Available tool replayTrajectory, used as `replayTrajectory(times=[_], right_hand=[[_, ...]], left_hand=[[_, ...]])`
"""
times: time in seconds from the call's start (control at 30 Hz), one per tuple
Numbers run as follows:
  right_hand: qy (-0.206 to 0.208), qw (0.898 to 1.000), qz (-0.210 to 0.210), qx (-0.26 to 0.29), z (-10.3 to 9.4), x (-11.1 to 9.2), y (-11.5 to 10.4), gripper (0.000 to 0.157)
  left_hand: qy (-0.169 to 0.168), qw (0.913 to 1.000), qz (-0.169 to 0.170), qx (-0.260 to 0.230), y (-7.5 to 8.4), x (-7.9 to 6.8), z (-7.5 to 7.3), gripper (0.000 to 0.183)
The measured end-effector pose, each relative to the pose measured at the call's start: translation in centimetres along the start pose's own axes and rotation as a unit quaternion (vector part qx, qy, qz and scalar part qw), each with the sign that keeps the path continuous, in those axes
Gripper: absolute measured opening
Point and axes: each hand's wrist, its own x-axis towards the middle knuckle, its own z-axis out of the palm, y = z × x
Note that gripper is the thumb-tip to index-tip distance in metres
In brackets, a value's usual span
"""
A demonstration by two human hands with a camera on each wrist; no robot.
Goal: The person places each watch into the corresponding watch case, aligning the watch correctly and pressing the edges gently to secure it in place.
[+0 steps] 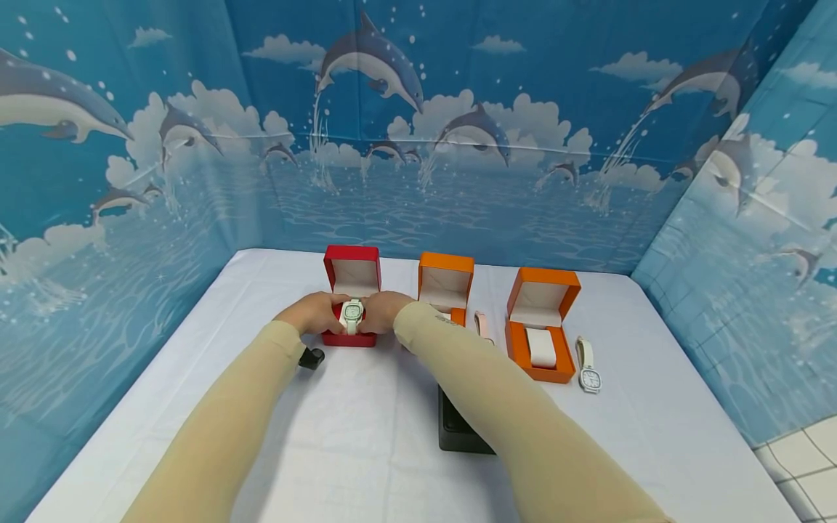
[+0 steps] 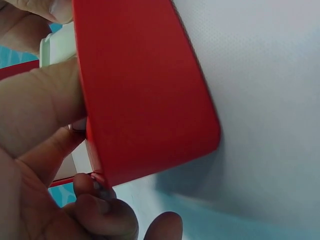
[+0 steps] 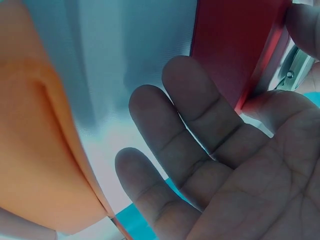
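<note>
Squarely between left hand [image 1: 318,312] and right hand [image 1: 386,309], both pinching it, sits the pale watch [image 1: 352,312] at the red box [image 1: 349,340].

Head view's bright and pretty even, with soft shadows on the white tablecloth [image 1: 353,436]. Right wrist cam's way dimmer (kinda bluish too): right hand [image 3: 240,185] backlit, orange box [image 3: 45,145] blurry.

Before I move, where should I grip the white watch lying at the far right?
Try pinching the white watch by its case edges, right hand coming from above and the right: the dial faces up, the strap stretches away from you, and the orange box stands close on its left.
</note>
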Motion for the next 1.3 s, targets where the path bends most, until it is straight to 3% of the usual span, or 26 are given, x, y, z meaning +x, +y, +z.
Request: replayTrajectory(times=[0.27,0.87,1.3], right_hand=[[-0.001,1.0,0.008,0.003,0.1,0.2,0.1,0.067],[0.001,1.0,0.005,0.005,0.1,-0.2,0.2,0.064],[-0.004,1.0,0.002,-0.012,-0.3,-0.9,0.3,0.077]], left_hand=[[0.0,1.0,0.002,-0.001,0.0,-0.1,-0.2,0.077],[-0.008,0.9999,0.013,0.008,0.1,-0.3,-0.5,0.079],[-0.024,0.999,0.012,-0.037,-1.4,-0.5,-1.3,0.095]])
